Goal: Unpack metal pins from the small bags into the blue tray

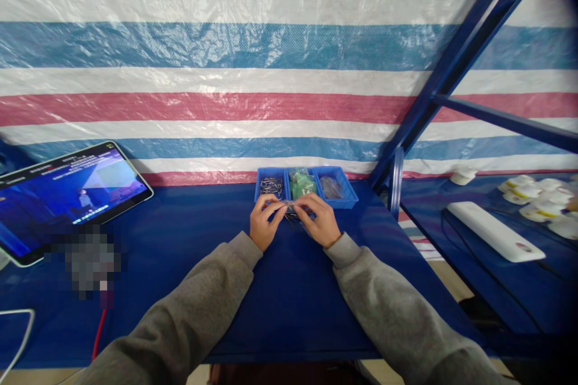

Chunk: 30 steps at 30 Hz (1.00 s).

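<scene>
My left hand and my right hand meet in front of a blue divided tray. Thumb and forefinger of each are pinched on what looks like a small clear plastic bag; its contents are too small to make out. Just beneath the fingertips, a few dark, thin screws lie on the blue table. In the tray's left compartment are many metal screws. Green plastic packets fill the middle one, and clear plastic bags lie in the right one.
On the left a tablet leans, its screen lit, with a red cable nearby. Blue metal frame bars rise at the right. Beyond them a second table holds a white oblong device and several white round parts.
</scene>
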Tool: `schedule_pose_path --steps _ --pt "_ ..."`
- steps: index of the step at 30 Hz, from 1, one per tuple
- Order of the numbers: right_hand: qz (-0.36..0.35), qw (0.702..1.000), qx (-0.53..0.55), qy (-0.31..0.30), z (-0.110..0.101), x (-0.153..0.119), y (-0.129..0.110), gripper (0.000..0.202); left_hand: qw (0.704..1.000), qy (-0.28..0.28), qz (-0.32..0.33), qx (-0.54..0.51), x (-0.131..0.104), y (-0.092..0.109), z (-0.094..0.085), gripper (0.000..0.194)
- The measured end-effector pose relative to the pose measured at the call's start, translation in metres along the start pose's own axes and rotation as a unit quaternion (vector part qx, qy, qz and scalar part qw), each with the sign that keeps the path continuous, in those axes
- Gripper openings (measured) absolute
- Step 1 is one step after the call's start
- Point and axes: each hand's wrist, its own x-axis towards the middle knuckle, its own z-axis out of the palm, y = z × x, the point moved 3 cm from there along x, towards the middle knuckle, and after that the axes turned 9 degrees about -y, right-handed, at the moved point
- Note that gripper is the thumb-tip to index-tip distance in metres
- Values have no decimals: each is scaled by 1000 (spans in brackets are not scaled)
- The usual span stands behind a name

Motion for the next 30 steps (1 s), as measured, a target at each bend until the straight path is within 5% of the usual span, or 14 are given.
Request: schedule_pose_path --steps 7,11,24,27,30 --pt "-5 999 -18 -27 4 0 2 19 999 -23 2 -22 -2 1 0 15" --pt "5 1000 0 -13 5 -1 7 18 999 8 -21 -34 -5 -4 3 19" --pt "126 976 168 -55 9 -1 16 27 999 13 -31 -32 -4 -3 1 14" --pt "163 960 227 10 1 2 25 30 998 21 -47 -33 -3 -4 0 16" --pt "210 917 288 177 -14 2 40 37 997 28 -55 -47 -1 -5 -2 15"
